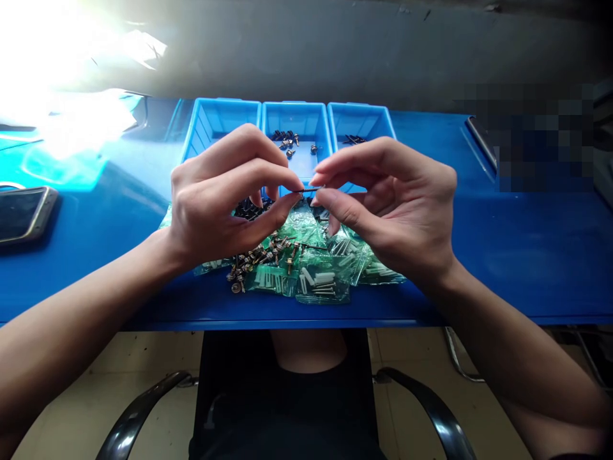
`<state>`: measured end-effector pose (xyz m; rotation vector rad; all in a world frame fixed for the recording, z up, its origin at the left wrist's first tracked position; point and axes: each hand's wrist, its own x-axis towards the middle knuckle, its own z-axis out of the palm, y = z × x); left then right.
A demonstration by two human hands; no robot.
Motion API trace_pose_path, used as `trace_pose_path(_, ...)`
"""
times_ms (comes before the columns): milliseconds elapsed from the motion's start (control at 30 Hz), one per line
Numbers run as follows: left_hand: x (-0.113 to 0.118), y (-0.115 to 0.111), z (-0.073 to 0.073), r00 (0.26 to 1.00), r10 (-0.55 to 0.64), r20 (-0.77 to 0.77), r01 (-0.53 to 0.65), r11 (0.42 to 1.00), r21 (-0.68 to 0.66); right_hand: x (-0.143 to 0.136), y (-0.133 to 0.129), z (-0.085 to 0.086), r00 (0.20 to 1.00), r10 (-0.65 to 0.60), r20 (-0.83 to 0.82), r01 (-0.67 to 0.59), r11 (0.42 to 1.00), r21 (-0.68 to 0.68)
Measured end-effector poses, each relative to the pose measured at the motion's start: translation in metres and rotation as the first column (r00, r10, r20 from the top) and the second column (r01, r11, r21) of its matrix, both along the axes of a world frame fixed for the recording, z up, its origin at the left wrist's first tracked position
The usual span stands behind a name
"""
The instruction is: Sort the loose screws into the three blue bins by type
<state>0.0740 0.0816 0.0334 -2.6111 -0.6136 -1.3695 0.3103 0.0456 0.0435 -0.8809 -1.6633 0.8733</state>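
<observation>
L hand: point(215, 191) thumb + index pinch one end of screw.
R hand: point(407, 198) thumb + index tips curl close round the other end; firm contact or not, can't tell.
Grip, best practice: light pinch at the v. end, R tips square to the shank, both wrists steady; thin shank prob. rolls easily, & a drop would likely get lost in the pile.
Screw: point(310, 190) 1 pc, dark, thin, threaded; held up betw. both hands, over the pile, well off the surface point(527, 255).
Long axis: approx. level, L–R across view, roughly parallel to surface's near edge; head end vs tip, can't tell.
Bags: point(311, 298) sev., clear green, w/ white plugs & pale screws.
Bolts: point(261, 255) loose heap on/beside bags.
Mid bin: point(317, 114) blue, few bolts.
R bin: point(361, 116) blue, few dark screws.
Phone: point(23, 214) far L.
</observation>
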Motion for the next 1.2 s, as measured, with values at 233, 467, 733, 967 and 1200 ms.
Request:
trace_pose_path(233,0.001,0.0006,-0.0011,1.0,-0.01,0.003,0.01,0.999,0.036,0.0008,0.0025,-0.001,1.0,-0.001,0.007,0.0,0.999,0.048)
trace_pose_path(467,0.0015,-0.0002,-0.0011,1.0,-0.01,-0.007,0.01,0.999,0.044,0.0005,0.0012,-0.0015,0.998,0.057,0.024,-0.057,0.998,0.015)
trace_pose_path(733,0.0006,-0.001,-0.0016,1.0,-0.001,0.001,0.001,0.999,0.033,0.0003,0.0009,-0.0009,0.999,-0.003,0.033,0.001,0.998,0.066)
trace_pose_path(967,0.001,-0.0021,-0.0019,1.0,0.024,0.005,-0.024,0.999,0.044,0.0015,0.0023,-0.0024,0.999,-0.008,0.052,0.005,0.997,0.073)
trace_pose_path(1200,-0.0025,0.0038,0.0002,1.0,-0.023,-0.009,0.023,0.997,0.08,0.0,0.0002,0.0002,0.999,0.035,0.013,-0.035,0.999,0.03)
